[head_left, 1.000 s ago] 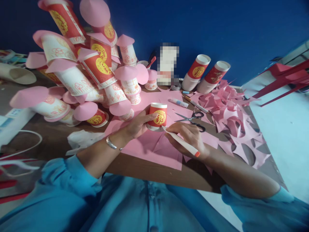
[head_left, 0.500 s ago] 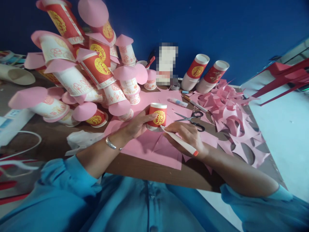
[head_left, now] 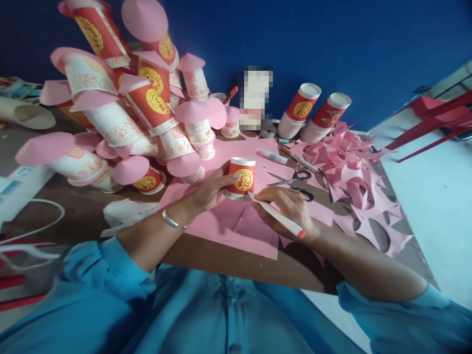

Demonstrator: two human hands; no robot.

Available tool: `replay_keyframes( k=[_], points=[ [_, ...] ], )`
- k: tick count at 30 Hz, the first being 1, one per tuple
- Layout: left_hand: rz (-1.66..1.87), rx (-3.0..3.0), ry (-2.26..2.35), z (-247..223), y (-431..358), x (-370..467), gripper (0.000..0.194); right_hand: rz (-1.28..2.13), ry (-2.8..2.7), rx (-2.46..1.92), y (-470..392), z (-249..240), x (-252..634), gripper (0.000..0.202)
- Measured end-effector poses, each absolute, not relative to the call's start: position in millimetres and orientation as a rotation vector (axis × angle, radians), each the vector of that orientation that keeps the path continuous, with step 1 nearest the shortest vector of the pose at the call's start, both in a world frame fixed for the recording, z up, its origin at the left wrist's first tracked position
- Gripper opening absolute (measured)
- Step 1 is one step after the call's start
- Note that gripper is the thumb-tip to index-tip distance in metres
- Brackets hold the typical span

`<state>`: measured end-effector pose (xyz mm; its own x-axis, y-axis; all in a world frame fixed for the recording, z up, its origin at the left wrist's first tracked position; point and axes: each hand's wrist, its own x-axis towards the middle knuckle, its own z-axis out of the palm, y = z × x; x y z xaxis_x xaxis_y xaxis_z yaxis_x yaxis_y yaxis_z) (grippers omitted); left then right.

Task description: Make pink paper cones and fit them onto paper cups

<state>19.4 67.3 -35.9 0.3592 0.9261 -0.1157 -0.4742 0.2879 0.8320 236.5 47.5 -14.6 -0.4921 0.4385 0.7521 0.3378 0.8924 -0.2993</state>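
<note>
A red paper cup point(head_left: 243, 178) with a gold emblem and white rim is gripped in my left hand point(head_left: 212, 189), its thumb across the front. My right hand point(head_left: 285, 206) is closed on a white marker point(head_left: 278, 216) with a red end. The marker's tip meets the white band at the bottom of the cup. Pink paper sheets point(head_left: 254, 238) lie beneath both hands. Open scissors point(head_left: 289, 181) rest just beyond my right hand, with a glue stick point(head_left: 273, 157) behind them.
Many cups with pink cone tops point(head_left: 121, 123) are piled at the left. Two stacks of cups point(head_left: 302, 105) stand at the back right. Pink paper scraps point(head_left: 354, 172) cover the right side. A white plastic bag point(head_left: 127, 214) lies by my left forearm.
The marker and my right hand have shifted very slightly to the right along the cup's lower band. My left hand keeps its hold on the cup.
</note>
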Motion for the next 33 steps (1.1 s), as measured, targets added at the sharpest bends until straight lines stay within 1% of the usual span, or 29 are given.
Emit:
replay_keyframes(
  k=[7, 19, 33],
  points=[
    [1.054, 0.786, 0.669, -36.4, 67.3, 19.8, 0.039, 0.153, -2.107, -0.531, 46.5, -15.1, 236.2, 0.016],
    [1.046, 0.787, 0.679, -33.8, 66.8, 21.2, 0.038, 0.194, -2.143, -0.524, 47.2, -15.9, 237.1, 0.014],
    [1.021, 0.839, 0.672, -32.1, 65.1, 22.6, 0.043, 0.24, -2.174, -0.493, 49.2, -21.5, 238.5, 0.011]
  ],
)
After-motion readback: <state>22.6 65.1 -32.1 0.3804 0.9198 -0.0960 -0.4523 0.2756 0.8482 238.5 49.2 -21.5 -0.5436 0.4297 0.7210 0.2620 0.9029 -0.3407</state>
